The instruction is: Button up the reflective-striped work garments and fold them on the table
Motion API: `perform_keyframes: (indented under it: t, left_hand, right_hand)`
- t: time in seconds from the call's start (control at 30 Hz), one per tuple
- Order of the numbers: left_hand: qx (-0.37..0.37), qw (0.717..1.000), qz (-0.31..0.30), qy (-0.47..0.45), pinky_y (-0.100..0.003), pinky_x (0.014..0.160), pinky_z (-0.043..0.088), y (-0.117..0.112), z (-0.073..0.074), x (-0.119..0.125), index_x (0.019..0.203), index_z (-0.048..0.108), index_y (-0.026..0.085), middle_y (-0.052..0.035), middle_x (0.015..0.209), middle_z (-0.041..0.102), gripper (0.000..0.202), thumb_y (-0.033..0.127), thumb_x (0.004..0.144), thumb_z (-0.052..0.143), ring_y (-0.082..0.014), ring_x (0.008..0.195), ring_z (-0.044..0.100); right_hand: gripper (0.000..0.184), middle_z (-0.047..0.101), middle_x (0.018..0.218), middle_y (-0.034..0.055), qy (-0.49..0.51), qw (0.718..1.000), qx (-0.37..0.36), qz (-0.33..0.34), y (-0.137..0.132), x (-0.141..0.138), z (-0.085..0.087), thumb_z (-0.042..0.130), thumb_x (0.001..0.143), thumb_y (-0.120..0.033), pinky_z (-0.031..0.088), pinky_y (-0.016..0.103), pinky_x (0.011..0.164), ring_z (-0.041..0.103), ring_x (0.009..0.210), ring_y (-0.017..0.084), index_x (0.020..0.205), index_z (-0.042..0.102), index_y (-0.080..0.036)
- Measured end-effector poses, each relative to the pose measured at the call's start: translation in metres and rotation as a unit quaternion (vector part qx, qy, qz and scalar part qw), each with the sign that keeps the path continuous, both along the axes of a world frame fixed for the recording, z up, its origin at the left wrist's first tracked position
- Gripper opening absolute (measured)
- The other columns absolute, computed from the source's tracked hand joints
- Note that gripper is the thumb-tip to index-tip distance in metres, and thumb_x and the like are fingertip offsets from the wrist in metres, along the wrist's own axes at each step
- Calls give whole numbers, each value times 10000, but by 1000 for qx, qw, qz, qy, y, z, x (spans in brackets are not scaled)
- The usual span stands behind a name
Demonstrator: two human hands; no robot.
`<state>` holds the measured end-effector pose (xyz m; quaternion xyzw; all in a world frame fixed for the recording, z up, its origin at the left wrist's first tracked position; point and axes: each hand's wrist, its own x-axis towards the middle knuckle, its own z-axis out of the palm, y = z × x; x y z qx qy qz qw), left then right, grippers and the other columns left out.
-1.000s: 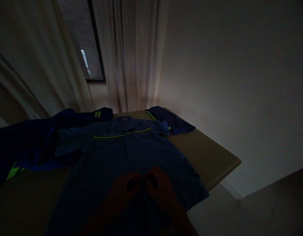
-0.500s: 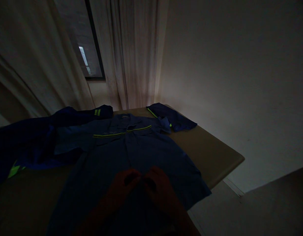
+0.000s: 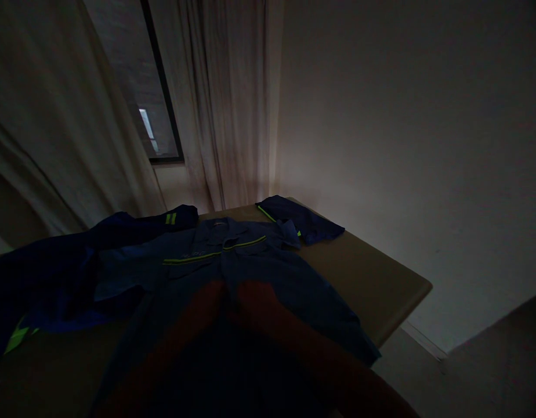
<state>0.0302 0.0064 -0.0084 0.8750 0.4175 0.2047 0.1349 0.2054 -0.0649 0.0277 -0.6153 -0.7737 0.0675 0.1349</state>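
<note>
A blue work shirt [image 3: 294, 290] with a neon-yellow chest stripe lies front-up on the tan table [image 3: 381, 278], collar away from me. My left hand [image 3: 210, 297] and my right hand [image 3: 256, 296] rest side by side on the shirt's middle front seam, just below the chest stripe. Both hands look curled, with the fingers bent down into the cloth. The light is very dim, so fine finger detail is lost. My forearms cover the shirt's lower part.
A heap of dark blue garments [image 3: 54, 273] with yellow trim covers the table's left side. Another folded blue piece [image 3: 303, 217] lies at the far corner. White curtains [image 3: 224, 104] and a window [image 3: 150, 110] stand behind. The table's right edge drops to the floor [image 3: 468, 371].
Both hands have slid up the shirt's front seam, from near the hem towards the chest stripe. The view has tilted slightly.
</note>
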Motion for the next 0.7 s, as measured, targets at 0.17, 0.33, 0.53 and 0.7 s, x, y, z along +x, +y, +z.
perform_keyframes:
  t: [0.17,0.33,0.53,0.7]
  left_hand:
    - [-61,993,-34,-96,-397,992,526,3,-23,6,1072,713,243,-72,1122,735,347,282,1003,375,-213,1073,681]
    - [-39,995,-54,-73,-407,983,502,-16,-24,2,1063,724,266,-65,1128,700,208,326,939,568,-244,1073,644]
    - [-85,995,-56,-10,-399,941,467,-19,-16,8,1108,711,289,-44,1161,677,213,367,943,600,-242,1083,627]
    - [-80,997,-7,-14,-397,882,456,-23,-20,15,992,691,258,-38,1085,676,131,291,923,584,-240,1036,632]
  right_hand:
    - [191,770,926,145,31,999,-19,-40,24,11,-27,636,845,-282,479,343,676,714,789,276,952,757,-180]
    - [117,755,817,46,181,982,-33,-51,30,41,-28,647,813,-210,429,289,682,683,783,216,816,764,-205]
    - [85,722,779,1,243,965,-95,5,26,51,-21,707,763,-233,401,252,604,644,714,177,828,755,-208]
    - [149,708,749,-24,276,956,-83,60,23,52,-22,655,751,-162,401,241,601,633,680,159,837,756,-229]
